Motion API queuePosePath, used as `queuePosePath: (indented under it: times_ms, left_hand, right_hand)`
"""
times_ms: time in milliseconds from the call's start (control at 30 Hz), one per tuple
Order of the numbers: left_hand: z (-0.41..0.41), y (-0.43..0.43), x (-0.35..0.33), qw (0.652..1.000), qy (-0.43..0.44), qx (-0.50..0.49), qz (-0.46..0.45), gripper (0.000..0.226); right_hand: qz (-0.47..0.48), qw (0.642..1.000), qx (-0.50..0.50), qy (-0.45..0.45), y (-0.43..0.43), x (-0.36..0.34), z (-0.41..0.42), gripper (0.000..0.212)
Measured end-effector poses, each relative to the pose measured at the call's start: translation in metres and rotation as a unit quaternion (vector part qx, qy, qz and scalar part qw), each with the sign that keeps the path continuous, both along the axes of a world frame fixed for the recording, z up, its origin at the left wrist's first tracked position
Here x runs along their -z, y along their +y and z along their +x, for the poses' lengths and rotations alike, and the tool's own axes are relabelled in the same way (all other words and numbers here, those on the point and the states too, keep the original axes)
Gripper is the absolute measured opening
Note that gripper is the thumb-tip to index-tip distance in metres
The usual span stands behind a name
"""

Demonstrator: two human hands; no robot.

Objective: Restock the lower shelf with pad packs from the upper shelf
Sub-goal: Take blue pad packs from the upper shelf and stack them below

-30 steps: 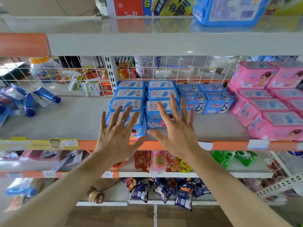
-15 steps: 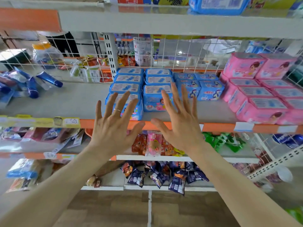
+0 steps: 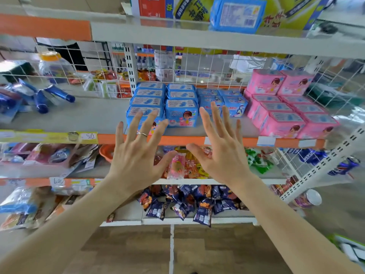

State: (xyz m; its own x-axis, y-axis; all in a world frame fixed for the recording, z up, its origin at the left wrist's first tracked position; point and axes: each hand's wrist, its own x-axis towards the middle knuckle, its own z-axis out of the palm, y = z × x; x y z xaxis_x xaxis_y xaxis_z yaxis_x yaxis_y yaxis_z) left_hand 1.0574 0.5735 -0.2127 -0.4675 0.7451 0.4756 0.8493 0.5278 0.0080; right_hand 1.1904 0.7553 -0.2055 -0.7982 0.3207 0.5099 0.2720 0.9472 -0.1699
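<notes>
Several blue pad packs (image 3: 181,107) stand in rows on the grey shelf (image 3: 85,117) with the orange front edge. One more blue pad pack (image 3: 237,15) lies on the upper shelf (image 3: 177,34) at the top of the view. My left hand (image 3: 136,155) and my right hand (image 3: 221,151) are raised side by side in front of the shelf edge, fingers spread and straight, holding nothing. Both are short of the packs and touch nothing.
Several pink pad packs (image 3: 286,109) fill the right of the same shelf. Blue tubes (image 3: 39,95) lie at its left. A white wire grid (image 3: 197,66) backs the shelf. Snack bags (image 3: 187,204) fill the shelves below. A white upright (image 3: 325,165) leans at right.
Both hands have drawn back and sunk from over the blue packs to in front of the shelf edge. The view has tilted, showing more of the upper shelf. Nothing was picked up.
</notes>
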Motion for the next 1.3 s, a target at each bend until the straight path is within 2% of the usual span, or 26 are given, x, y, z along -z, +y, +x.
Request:
queuePosePath:
  times_ms: [200,400,567,733,900,1300]
  left_hand:
    - [0.021,0.032,-0.036,0.999,0.04,0.024,0.009,0.076]
    - [0.049,0.094,-0.09,0.995,0.073,0.017,0.06,0.075]
    - [0.067,0.152,-0.129,0.986,0.114,0.05,0.106,0.074]
    - [0.079,0.195,-0.169,0.981,0.116,0.071,0.138,0.07]
    - [0.069,0.22,-0.189,0.977,0.139,0.08,0.139,0.07]
    - [-0.013,0.246,-0.213,0.974,0.157,0.088,0.136,0.071]
  right_hand:
    - [0.007,0.998,-0.01,0.054,0.023,-0.033,0.026,0.08]
    - [0.036,0.993,-0.02,0.11,0.076,-0.086,0.05,0.078]
    - [0.067,0.987,-0.02,0.143,0.131,-0.127,0.067,0.078]
    - [0.083,0.982,-0.011,0.17,0.176,-0.168,0.073,0.081]
    - [0.083,0.979,-0.019,0.185,0.203,-0.195,0.069,0.081]
    - [0.11,0.982,0.037,0.146,0.222,-0.206,0.015,0.081]
